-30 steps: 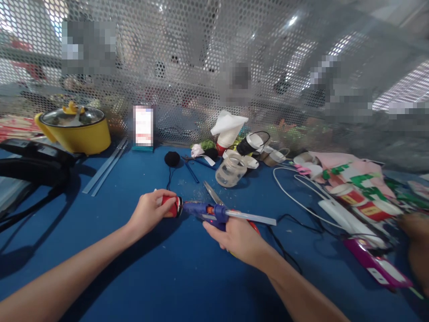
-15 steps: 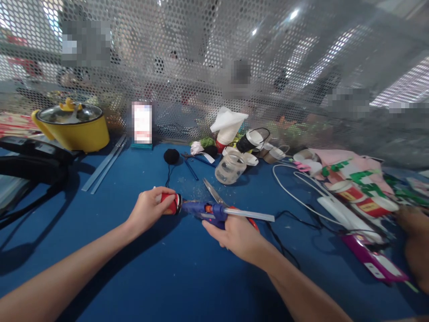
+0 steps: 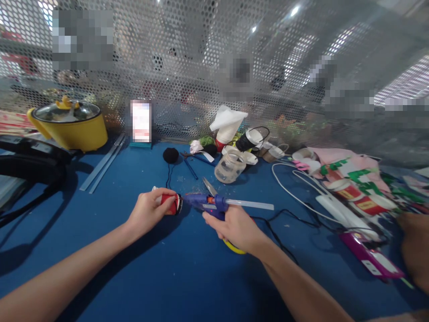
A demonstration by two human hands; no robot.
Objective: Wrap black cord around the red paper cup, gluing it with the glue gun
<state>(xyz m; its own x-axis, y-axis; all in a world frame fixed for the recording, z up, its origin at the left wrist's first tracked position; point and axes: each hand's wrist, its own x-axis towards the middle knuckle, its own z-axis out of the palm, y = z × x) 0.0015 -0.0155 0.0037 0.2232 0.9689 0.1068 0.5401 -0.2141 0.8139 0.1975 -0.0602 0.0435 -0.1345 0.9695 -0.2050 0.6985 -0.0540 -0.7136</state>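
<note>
My left hand (image 3: 149, 208) is closed round a red paper cup (image 3: 172, 204) lying on its side, its black-banded end facing right. Black yarn runs from near the cup up to a black yarn ball (image 3: 170, 155). My right hand (image 3: 234, 226) grips a blue glue gun (image 3: 204, 202), with a clear glue stick (image 3: 251, 205) poking out of its back. The nozzle points left, close to the banded end of the cup; whether they touch is hard to tell. Scissors (image 3: 209, 186) lie partly hidden behind the gun and my right hand.
Beyond the hands are a clear plastic cup (image 3: 229, 167) and blue-handled pliers (image 3: 191, 167). A yellow pot (image 3: 70, 129), spare glue sticks (image 3: 103, 163) and a phone (image 3: 140, 121) stand or lie at left and back. Cables, a purple power strip (image 3: 370, 257) and red cups (image 3: 372, 205) are at right.
The glue gun has risen slightly and its nozzle has shifted a little at the cup's end. A yellow scissor handle now shows below my right hand. My left hand has hardly moved.
</note>
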